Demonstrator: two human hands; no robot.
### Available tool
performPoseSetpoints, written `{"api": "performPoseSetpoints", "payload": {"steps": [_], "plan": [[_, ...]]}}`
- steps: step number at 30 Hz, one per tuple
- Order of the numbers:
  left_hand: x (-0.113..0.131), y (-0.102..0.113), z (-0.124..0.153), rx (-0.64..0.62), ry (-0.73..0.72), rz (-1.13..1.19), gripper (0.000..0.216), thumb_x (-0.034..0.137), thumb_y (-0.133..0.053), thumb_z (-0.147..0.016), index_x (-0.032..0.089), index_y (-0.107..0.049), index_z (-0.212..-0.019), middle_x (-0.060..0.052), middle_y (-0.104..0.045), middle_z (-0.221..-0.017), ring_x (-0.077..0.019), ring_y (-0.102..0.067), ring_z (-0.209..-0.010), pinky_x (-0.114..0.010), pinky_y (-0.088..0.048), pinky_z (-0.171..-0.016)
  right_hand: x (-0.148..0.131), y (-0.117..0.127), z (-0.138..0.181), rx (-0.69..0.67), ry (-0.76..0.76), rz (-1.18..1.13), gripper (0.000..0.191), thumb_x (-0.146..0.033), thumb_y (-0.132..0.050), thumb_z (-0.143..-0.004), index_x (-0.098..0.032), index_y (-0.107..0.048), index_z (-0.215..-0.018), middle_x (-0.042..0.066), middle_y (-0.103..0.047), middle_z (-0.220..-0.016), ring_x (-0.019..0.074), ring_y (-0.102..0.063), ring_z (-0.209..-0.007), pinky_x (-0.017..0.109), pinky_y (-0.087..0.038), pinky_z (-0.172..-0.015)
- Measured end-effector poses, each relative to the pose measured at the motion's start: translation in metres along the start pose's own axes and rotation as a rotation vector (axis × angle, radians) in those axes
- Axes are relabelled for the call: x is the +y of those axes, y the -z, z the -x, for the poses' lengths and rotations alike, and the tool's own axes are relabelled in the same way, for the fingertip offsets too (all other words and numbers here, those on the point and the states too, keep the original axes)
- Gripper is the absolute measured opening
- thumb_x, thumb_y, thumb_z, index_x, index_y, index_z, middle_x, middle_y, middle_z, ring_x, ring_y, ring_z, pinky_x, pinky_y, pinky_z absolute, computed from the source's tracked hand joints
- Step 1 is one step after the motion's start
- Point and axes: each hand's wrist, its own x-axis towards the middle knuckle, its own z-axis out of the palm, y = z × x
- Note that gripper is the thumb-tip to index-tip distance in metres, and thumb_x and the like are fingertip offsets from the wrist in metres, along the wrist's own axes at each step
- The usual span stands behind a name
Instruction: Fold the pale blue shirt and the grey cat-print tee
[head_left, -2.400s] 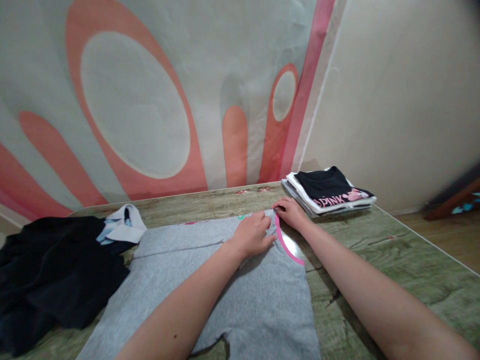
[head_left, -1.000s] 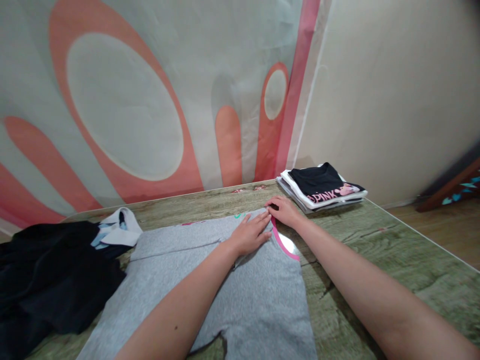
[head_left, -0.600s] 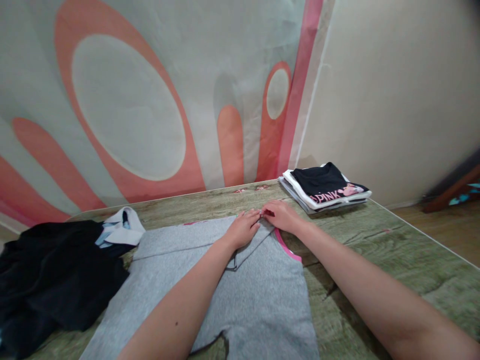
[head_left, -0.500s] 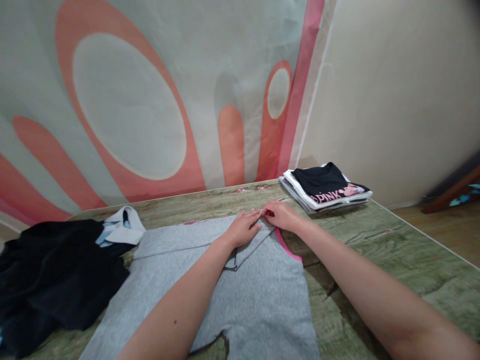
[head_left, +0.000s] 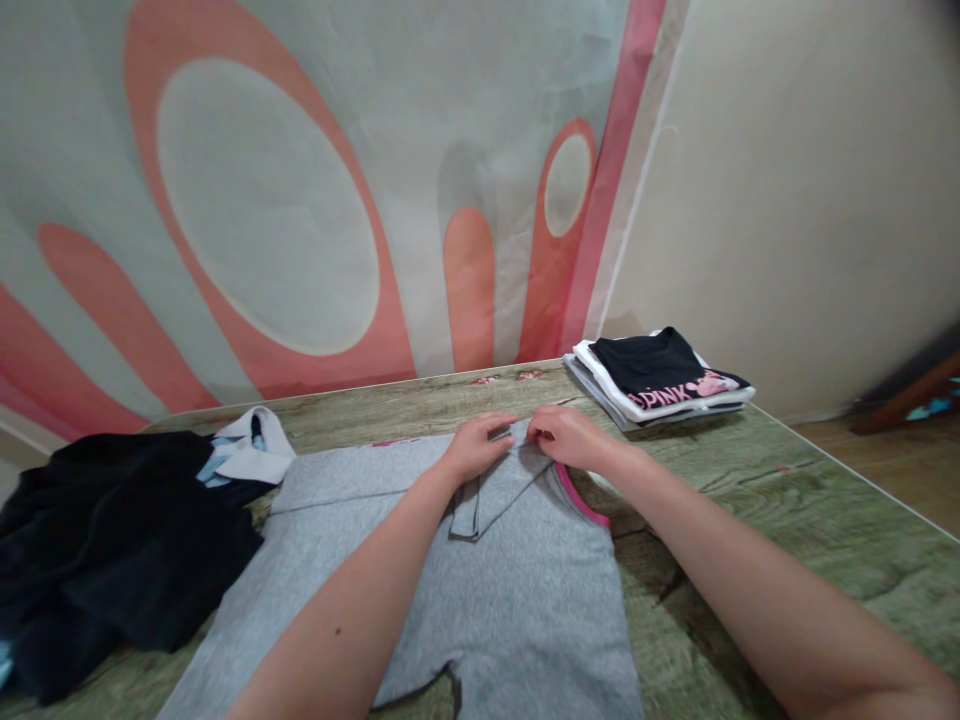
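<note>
Black clothing (head_left: 127, 545) is lying bunched beside the grey garment (head_left: 540, 590), which is lying spread with its far edge turned in. The left hand (head_left: 476, 447) is resting there, fingers bent; whether it is gripping cloth cannot be told. The right hand (head_left: 570, 437) is pinching the corner by the pink neckline (head_left: 585, 503); good technique would be drawing this taut while the left is steadying the fold. A stack of folded clothes (head_left: 656, 372) is sitting rightmost.

A heap of black clothing (head_left: 127, 545) and a folded garment stack (head_left: 660, 378) lie on the wood-grain table (head_left: 787, 490).
</note>
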Motion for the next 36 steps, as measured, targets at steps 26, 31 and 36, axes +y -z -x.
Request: {"api": "performPoseSetpoints", "payload": {"steps": [26,31,36], "plan": [[-0.009,0.004,0.002,-0.061,0.018,-0.04,0.028,0.012,-0.059,-0.081,0.02,-0.076,-0.102,-0.004,-0.069,-0.092,-0.018,-0.06,-0.092,-0.027,-0.046,-0.085,-0.019,0.035,0.011,-0.605,0.192,-0.272,0.018,-0.01,-0.054,-0.068,-0.018,-0.07,-0.069,-0.002,-0.062,-0.074,0.0142,-0.056,-0.074,0.024,-0.04,-0.072],[-0.012,0.002,0.0,-0.054,0.02,-0.036,0.026,0.017,-0.055,-0.087,0.021,-0.076,-0.102,-0.004,-0.068,-0.089,-0.0176,-0.06,-0.092,-0.026,-0.047,-0.084,-0.019,0.046,0.015,-0.702,0.056,-0.354,0.037,-0.007,-0.05,-0.073,-0.022,-0.077,-0.094,-0.001,-0.073,-0.085,0.0153,-0.064,-0.077,0.023,-0.045,-0.073],[-0.012,-0.001,0.0,-0.051,0.019,-0.034,0.028,0.018,-0.054,-0.089,0.024,-0.075,-0.106,-0.003,-0.064,-0.087,-0.0169,-0.058,-0.087,-0.026,-0.046,-0.081,-0.036,0.034,0.008,-0.319,0.031,-0.019,0.03,-0.012,-0.057,-0.077,-0.017,-0.073,-0.102,0.01,-0.07,-0.108,0.023,-0.062,-0.098,0.03,-0.044,-0.087]]}}
